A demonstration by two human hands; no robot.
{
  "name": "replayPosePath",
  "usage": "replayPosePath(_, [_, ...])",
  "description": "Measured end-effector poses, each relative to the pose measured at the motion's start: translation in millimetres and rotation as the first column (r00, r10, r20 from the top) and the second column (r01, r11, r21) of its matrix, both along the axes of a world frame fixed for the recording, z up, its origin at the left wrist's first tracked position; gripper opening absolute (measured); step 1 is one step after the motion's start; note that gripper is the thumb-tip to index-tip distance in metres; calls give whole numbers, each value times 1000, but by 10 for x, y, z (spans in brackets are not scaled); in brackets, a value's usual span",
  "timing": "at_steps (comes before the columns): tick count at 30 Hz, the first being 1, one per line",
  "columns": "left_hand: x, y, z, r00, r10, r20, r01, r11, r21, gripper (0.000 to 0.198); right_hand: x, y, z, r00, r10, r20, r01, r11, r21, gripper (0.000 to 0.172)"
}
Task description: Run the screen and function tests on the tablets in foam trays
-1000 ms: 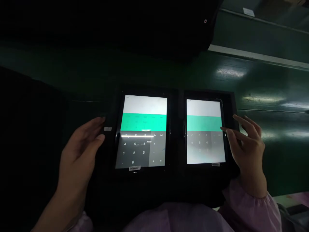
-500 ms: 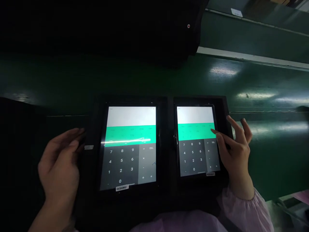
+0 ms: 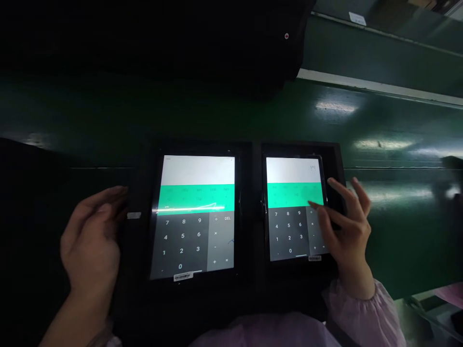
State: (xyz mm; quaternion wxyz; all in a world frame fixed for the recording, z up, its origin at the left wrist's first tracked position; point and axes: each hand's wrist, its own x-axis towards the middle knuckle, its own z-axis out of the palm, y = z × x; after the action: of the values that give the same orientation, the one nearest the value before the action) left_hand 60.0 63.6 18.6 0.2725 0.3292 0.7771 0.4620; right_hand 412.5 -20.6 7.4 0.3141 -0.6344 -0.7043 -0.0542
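Two tablets lie side by side in a black tray [image 3: 257, 202], both lit with a calculator keypad and a green band. Each, the left tablet [image 3: 183, 243] and the right tablet [image 3: 289, 231], carries a small barcode label at its bottom edge. My right hand [image 3: 349, 229] is over the right tablet's right side, fingers spread, index fingertip at the lower part of the green band. A few small characters show in that display. My left hand [image 3: 92, 241] is curled at the tray's left edge beside a small pale label [image 3: 133, 215]; its fingertips fade into shadow.
A large black object [image 3: 162, 43] fills the upper left, with a small round mark near its right end. The green work surface [image 3: 390, 202] stretches behind and to the right. A pale strip [image 3: 361, 85] crosses it, and a white label [image 3: 357, 19] sits farther back.
My right index fingertip has moved left and down on the right tablet's green band. Characters now show in that tablet's white display. My left hand stays at the tray's edge.
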Motion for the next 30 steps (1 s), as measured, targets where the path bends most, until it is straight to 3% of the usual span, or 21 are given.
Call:
replayPosePath(2, [6, 7, 5, 1000, 2, -7, -2, 1000, -22, 13, -83, -3, 45, 987, 156, -44, -158, 987, -44, 24])
replayPosePath(4, [-3, 6, -7, 1000, 12, -1, -12, 999, -49, 17, -137, -4, 66, 971, 228, -67, -233, 969, -82, 25])
replayPosePath(14, [-71, -17, -76, 996, 40, 76, -33, 995, -90, 26, -199, 3, 76, 953, 304, 1, -295, 924, -242, 27])
replayPosePath(16, [-59, -10, -59, 998, 43, 55, -37, 994, -101, 26, -165, 0, 77, 963, 271, 10, -262, 940, -217, 27])
replayPosePath(19, [-46, -18, -53, 999, 24, 22, -22, 997, -77, 25, -38, -6, 46, 999, 47, 5, -46, 998, -42, 26])
replayPosePath(21, [-46, -26, -69, 999, 13, 32, -13, 1000, -11, 25, 50, -11, 3, 990, -140, -4, 140, 990, 31, 26])
replayPosePath(23, [-51, -24, -92, 997, 24, 71, -28, 998, 48, 24, 107, -12, -45, 972, -236, -1, 236, 971, 27, 28])
replayPosePath(30, [-69, 8, -137, 998, 10, 64, -16, 996, 91, 26, 73, 10, -77, 985, -164, 50, 167, 985, -43, 29])
